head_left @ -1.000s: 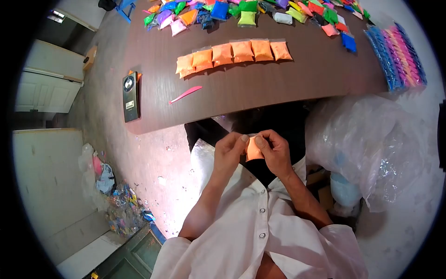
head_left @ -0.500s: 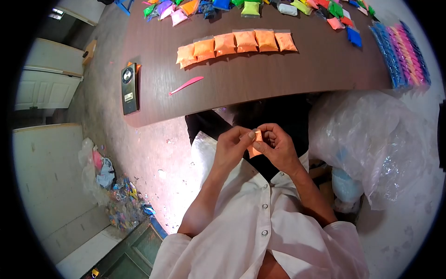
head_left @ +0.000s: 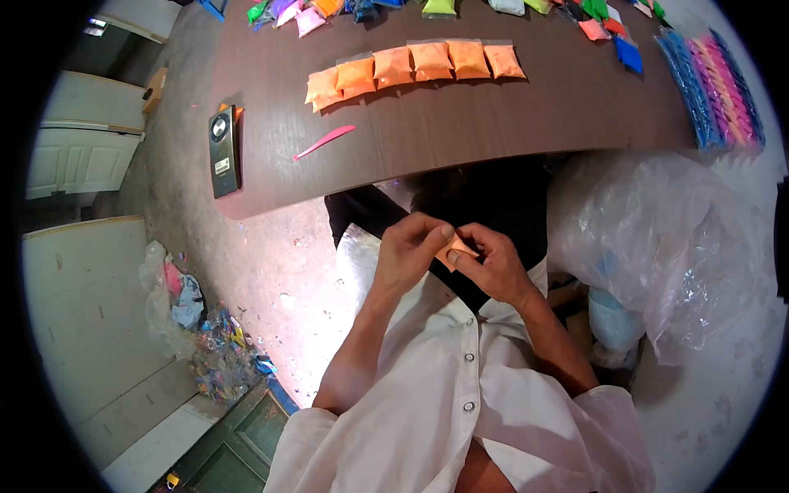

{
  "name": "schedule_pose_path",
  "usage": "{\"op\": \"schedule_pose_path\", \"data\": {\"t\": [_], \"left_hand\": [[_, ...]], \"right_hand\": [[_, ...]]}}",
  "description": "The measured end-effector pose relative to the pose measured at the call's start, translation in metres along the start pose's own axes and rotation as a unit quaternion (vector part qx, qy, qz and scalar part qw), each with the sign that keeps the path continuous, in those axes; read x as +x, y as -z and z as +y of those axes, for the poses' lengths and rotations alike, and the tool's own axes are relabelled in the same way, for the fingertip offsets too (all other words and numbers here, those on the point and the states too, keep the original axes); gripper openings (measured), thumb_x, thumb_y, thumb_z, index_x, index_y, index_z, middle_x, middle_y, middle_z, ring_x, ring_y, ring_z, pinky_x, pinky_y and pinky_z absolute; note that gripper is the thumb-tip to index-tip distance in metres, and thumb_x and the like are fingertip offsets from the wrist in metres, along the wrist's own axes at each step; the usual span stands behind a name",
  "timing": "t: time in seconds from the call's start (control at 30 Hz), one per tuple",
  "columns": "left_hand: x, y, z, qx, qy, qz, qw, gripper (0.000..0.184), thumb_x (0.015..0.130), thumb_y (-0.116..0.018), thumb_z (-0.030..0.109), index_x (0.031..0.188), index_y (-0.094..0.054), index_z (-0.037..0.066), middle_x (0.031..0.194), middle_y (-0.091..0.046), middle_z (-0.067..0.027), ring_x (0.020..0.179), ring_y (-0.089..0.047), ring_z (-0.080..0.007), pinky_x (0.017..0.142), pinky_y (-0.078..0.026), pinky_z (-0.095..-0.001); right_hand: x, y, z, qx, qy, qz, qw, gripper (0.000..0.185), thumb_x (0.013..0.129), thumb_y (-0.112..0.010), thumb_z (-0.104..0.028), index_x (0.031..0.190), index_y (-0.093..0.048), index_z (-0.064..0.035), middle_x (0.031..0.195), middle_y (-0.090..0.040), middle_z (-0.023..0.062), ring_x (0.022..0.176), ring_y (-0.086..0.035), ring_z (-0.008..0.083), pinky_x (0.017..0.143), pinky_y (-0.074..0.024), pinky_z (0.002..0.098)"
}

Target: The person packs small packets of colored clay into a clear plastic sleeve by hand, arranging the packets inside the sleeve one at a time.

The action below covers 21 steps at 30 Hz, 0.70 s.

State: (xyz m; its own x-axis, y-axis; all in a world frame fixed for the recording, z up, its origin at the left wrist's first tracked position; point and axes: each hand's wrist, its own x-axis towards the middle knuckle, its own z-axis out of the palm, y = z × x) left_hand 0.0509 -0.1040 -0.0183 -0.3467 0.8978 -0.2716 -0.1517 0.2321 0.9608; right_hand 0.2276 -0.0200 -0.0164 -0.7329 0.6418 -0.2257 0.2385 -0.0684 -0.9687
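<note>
Both hands are together over my lap, just off the table's front edge. My left hand [head_left: 412, 251] pinches the top of a small orange packet [head_left: 449, 253] between thumb and fingers. On the packet's right side, my right hand [head_left: 493, 264] grips it with the thumb across its front, and the fingers hide part of it. Several orange packets [head_left: 412, 64] lie in a row on the brown table [head_left: 493, 123]. Nearer to me is a pink plastic knife [head_left: 325, 142].
A phone [head_left: 223, 156] lies at the table's left edge. Coloured packets [head_left: 362, 10] are scattered along the far side. Bundled blue and pink packs [head_left: 711, 90] sit at the right corner. A large clear plastic bag [head_left: 657, 238] stands right of my lap; litter [head_left: 218, 353] lies at left.
The orange packet has turned from upright to tilted between my hands, and my right hand's grip has shifted on it. The table has slid slightly upward in view.
</note>
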Motion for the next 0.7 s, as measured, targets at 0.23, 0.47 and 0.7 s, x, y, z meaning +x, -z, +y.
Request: {"op": "schedule_pose_path", "data": {"t": [0.23,0.47,0.7], "left_hand": [[0.0,0.005,-0.008,-0.144,0.058,-0.002,0.988,0.018,0.105,-0.07,0.019,0.105,-0.073,0.001,0.09,-0.07,-0.0003,0.079,-0.062,-0.0071,0.074,-0.051,-0.0239],[-0.004,-0.001,0.018,-0.055,0.076,0.031,0.995,0.024,0.104,-0.072,0.026,0.097,-0.07,0.003,0.087,-0.069,0.0008,0.078,-0.061,-0.0069,0.073,-0.051,-0.0248],[-0.007,0.008,-0.006,-0.122,0.078,-0.024,0.989,0.027,0.104,-0.072,0.03,0.094,-0.069,0.005,0.085,-0.068,0.0021,0.075,-0.059,-0.005,0.072,-0.05,-0.0239]], "right_hand": [[-0.002,-0.004,0.001,0.148,-0.036,0.0,0.988,0.026,0.101,-0.072,-0.022,0.115,-0.07,0.0001,0.097,-0.072,0.0051,0.084,-0.067,0.0109,0.077,-0.0557,0.0271],[0.002,0.004,0.014,0.136,-0.023,0.029,0.99,0.028,0.102,-0.073,-0.023,0.117,-0.071,0.001,0.098,-0.072,0.0038,0.085,-0.066,0.0085,0.077,-0.0544,0.0249],[-0.001,-0.001,0.02,0.242,-0.05,0.0,0.969,0.034,0.102,-0.076,-0.031,0.118,-0.071,-0.0008,0.096,-0.071,0.0012,0.082,-0.064,0.0068,0.076,-0.0537,0.0234]]}}
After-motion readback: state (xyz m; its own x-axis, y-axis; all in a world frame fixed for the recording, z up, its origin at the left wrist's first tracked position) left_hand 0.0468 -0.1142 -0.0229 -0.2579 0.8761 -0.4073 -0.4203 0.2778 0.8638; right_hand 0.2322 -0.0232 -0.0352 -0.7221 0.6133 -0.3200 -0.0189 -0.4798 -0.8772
